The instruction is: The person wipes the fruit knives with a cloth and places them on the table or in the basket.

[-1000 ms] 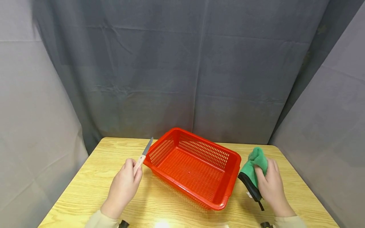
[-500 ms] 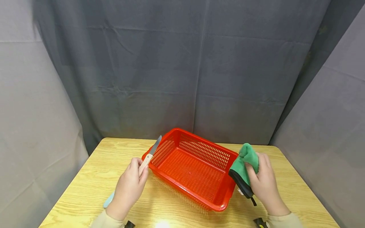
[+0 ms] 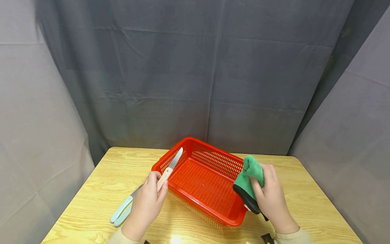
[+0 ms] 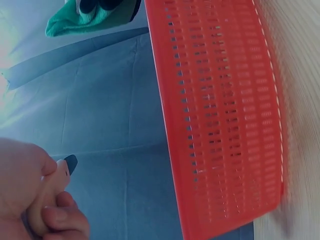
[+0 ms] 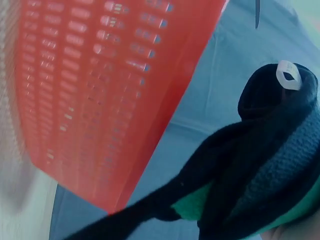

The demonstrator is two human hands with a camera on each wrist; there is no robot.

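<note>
My left hand (image 3: 147, 204) grips a knife (image 3: 165, 177) by its pale wooden handle, the blade slanting up over the left end of a red basket (image 3: 198, 185). In the left wrist view, fingers curl round the pale handle. My right hand (image 3: 270, 197) pinches a bunched green cloth (image 3: 247, 180) with black trim, a white tag and a black strap. The cloth overlaps the basket's right end in the head view. From the right wrist, the cloth's dark edge (image 5: 260, 165) hangs beside the basket wall. No contents show inside the basket.
A tool with two light-blue handles (image 3: 122, 210) and a grey blade lies on the wooden table (image 3: 100, 189), partly hidden behind my left hand. A grey curtain (image 3: 164, 84) hangs behind the table, with pale cloth walls (image 3: 344, 142) at both sides.
My left hand and the knife have moved right, exposing the light-blue handles on the table. My right hand has brought the green cloth left, over the basket's right end.
</note>
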